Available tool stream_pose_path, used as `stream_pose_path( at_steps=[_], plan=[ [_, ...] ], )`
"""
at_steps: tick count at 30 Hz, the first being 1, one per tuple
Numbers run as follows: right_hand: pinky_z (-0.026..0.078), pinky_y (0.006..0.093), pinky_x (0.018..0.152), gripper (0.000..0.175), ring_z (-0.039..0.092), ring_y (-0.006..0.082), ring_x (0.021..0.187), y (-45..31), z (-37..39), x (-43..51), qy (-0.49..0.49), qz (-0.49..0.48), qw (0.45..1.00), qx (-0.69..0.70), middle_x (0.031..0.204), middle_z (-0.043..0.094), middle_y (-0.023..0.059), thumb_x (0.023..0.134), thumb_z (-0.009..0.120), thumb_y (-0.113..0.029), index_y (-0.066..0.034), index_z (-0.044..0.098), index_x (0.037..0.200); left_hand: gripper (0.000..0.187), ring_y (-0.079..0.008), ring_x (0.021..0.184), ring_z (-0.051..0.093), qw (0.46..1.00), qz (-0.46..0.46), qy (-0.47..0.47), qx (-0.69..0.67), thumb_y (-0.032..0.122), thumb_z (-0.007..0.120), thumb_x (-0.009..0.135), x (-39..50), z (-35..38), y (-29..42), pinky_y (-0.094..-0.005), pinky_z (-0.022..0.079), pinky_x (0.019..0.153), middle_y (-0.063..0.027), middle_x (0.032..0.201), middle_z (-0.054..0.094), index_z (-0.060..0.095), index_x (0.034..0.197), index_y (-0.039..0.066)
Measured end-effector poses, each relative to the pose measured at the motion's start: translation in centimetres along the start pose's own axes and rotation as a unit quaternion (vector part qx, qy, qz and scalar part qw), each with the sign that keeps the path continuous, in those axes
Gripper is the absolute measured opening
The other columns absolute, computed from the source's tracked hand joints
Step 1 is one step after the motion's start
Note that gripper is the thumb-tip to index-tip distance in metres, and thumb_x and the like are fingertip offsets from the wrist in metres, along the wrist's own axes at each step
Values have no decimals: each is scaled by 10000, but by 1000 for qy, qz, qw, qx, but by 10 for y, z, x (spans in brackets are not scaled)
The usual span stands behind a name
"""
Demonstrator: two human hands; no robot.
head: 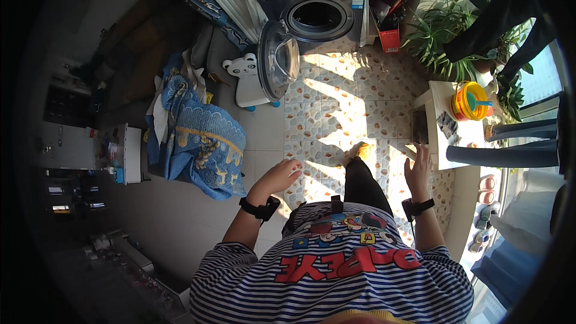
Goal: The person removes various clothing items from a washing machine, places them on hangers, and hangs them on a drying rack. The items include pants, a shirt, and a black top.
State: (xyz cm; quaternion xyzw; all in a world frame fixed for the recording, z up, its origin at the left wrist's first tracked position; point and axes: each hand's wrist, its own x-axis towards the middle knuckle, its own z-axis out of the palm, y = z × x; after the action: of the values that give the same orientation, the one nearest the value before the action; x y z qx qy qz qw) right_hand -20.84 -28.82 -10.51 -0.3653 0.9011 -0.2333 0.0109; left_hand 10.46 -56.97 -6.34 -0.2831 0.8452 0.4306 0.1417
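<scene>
My left hand (281, 176) hangs over the edge of the patterned floor tiles (302, 121), with loosely bent fingers and nothing in it. My right hand (419, 170) is raised with its fingers apart, also holding nothing, near a small white table (443, 155). Ahead stands a dark front-loading washing machine (274, 2). Its round door (270, 63) is swung wide to the left, and the drum opening (317, 14) looks dark inside. To the left of my left hand, a blue patterned blanket (202, 144) lies heaped; what supports it is mostly hidden.
A panda-backed white child's chair (245, 69) stands behind the washer door. On the white table sit a yellow bucket (468, 99) and a grey cloth (447, 125). Potted plants (443, 31), hanging trousers (508, 155) and several shoes (486, 189) line the window side.
</scene>
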Motion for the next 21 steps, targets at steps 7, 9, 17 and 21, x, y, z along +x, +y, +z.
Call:
stream_pose_path(
  at_steps=[7, 9, 17, 21],
  plan=[
    [358, 481, 981, 529, 467, 364, 1155, 93, 3, 69, -57, 89, 994, -28, 1225, 473, 153, 769, 636, -63, -90, 449, 1262, 273, -210, 991, 602, 994, -6, -77, -73, 193, 522, 962, 199, -52, 4, -326, 478, 843, -94, 1035, 604, 546, 1182, 33],
    [362, 485, 981, 525, 468, 365, 1152, 111, 5, 82, -70, 109, 991, -35, 1208, 475, 162, 769, 639, -66, -86, 450, 1258, 272, -174, 954, 602, 993, -33, -81, -74, 219, 515, 971, 249, -73, -11, -323, 491, 780, -70, 1044, 614, 551, 1176, 45],
    [397, 485, 915, 470, 510, 361, 1093, 127, 18, 79, -105, 227, 968, -21, 1176, 497, 158, 774, 635, -46, -81, 478, 1215, 300, -240, 941, 614, 973, -206, -66, 79, 283, 500, 966, 420, -189, -51, -363, 486, 800, -127, 1041, 636, 571, 1120, 35],
    [441, 480, 820, 461, 539, 359, 1041, 110, 33, 69, -99, 314, 943, -47, 1155, 509, 149, 760, 657, -48, -84, 490, 1187, 270, -294, 1025, 595, 975, -198, -52, 89, 254, 477, 959, 502, -218, -74, -399, 468, 866, -155, 1089, 625, 578, 1092, 42]
  ],
)
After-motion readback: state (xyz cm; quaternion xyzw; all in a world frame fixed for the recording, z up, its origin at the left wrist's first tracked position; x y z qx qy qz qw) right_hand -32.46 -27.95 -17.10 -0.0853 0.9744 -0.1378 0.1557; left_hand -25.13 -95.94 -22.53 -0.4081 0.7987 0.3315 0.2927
